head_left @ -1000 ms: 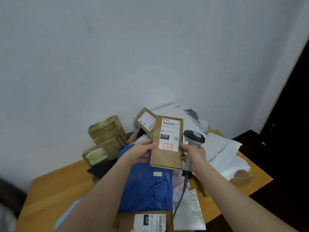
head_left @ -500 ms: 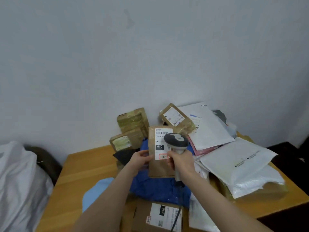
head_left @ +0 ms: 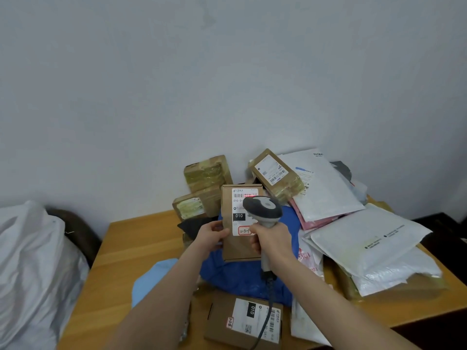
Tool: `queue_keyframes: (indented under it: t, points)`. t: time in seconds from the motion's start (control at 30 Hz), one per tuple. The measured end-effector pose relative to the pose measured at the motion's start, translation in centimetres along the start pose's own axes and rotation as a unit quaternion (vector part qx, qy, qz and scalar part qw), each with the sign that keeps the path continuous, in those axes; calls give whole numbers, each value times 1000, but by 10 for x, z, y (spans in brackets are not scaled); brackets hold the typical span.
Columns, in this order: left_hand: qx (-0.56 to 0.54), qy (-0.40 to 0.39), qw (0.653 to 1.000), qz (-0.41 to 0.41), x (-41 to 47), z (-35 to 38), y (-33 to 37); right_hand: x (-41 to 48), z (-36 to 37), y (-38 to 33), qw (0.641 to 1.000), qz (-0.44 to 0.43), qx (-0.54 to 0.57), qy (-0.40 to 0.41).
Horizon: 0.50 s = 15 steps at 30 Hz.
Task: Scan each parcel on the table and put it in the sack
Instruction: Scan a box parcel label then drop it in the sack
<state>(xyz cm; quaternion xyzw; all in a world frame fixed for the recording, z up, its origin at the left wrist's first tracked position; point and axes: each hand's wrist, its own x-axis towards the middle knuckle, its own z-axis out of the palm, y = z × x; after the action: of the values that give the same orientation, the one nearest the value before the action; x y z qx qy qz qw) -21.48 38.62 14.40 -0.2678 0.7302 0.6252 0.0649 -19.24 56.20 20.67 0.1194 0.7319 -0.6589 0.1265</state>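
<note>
Slim cardboard box (head_left: 237, 248) held upright above worktop (head_left: 118, 261), label facing scanner (head_left: 262, 208). Left grip (head_left: 212, 234) pinches box's left edge, thumb on front. Right grip (head_left: 271, 239) wrapped round scanner handle. Box likely light, stiff, smooth-sided: hold by long edges. Sack (head_left: 32, 261) at left, beside worktop.

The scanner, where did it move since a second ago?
The right hand swung the scanner left, from beside the brown box to in front of its label, where a red glow now shows. The view turned left too, so the white sack came into sight. The left hand still holds the box upright.
</note>
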Motion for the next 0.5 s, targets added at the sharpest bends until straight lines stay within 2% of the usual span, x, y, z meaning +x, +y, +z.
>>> queue_keyframes:
  t: [0.33, 0.5]
  points:
    - [0, 23, 1000, 9, -14, -9, -6, -18, 1, -1, 1000, -9, 10, -14]
    - [-10, 33, 999, 15, -33, -23, -8, -24, 10, -1, 997, -9, 58, -50]
